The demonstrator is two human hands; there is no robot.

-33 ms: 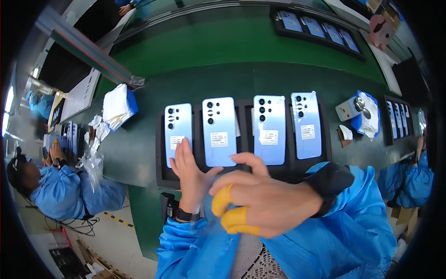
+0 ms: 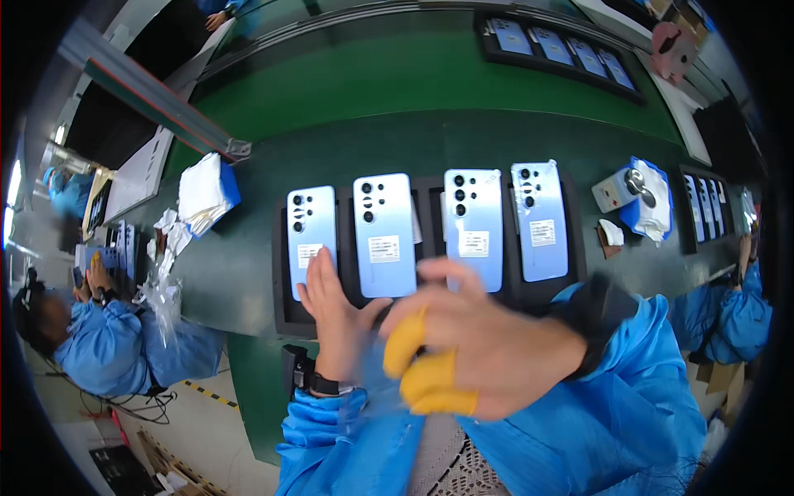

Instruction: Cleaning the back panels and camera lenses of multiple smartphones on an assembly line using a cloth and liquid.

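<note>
Four light-blue phones lie face down in a black tray point(image 2: 289, 321), each with a white label. My left hand point(image 2: 331, 310) is open, fingers stretched forward, fingertips over the lower part of the leftmost phone point(image 2: 311, 223) by its label. Its thumb points toward the second phone point(image 2: 384, 215). My right hand point(image 2: 471, 355), in yellow finger cots, is blurred and curled in front of the tray. Below its fingers shows a smeared, see-through film point(image 2: 376, 388), seemingly held. Clear film with bubbles and lifted corners covers the rightmost phone point(image 2: 542, 198); the third phone point(image 2: 475, 215) shows a small mark at its top corner.
White wipes point(image 2: 203, 188) in a blue holder, crumpled paper and clear plastic point(image 2: 163, 306) lie left. At right stand a pump bottle point(image 2: 612, 192) and another blue holder of wipes point(image 2: 653, 207). More phone trays point(image 2: 562, 70) sit far right. Co-workers point(image 2: 107, 339) flank the bench.
My right hand has shifted slightly to the right and blurred more. The whole view has slid a little; my left hand stays by the leftmost phone.
</note>
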